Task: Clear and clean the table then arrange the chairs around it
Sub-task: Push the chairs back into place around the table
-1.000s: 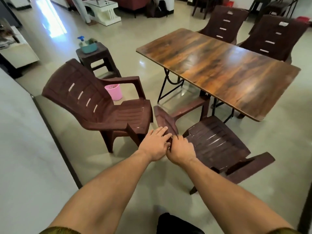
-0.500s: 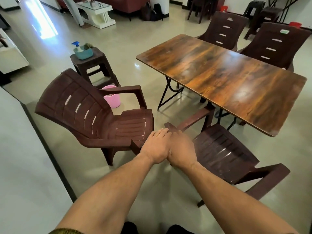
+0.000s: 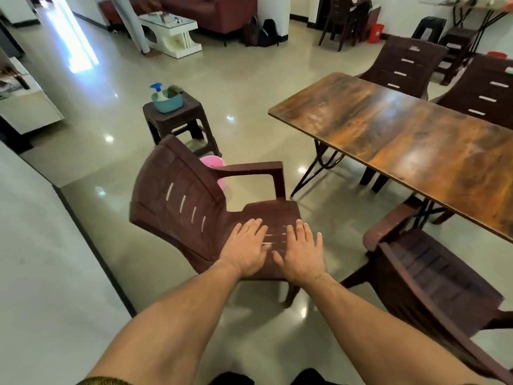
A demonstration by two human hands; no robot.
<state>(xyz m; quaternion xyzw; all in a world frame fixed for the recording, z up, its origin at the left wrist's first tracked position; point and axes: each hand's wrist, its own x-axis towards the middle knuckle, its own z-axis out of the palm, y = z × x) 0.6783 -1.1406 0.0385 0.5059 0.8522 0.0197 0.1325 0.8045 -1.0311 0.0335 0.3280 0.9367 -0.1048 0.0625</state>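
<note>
Both hands reach out flat over the seat of the chair [image 3: 211, 215] at frame centre. The left hand [image 3: 245, 251] and right hand [image 3: 301, 252] lie palm down with fingers spread apart, gripping nothing; whether they press the seat or hover just above it is unclear. This chair stands well apart from the table [image 3: 416, 143] at right, turned away, so it probably needs moving in. The tabletop looks bare. A second chair [image 3: 433, 276] at lower right sits beside the table's near edge.
</note>
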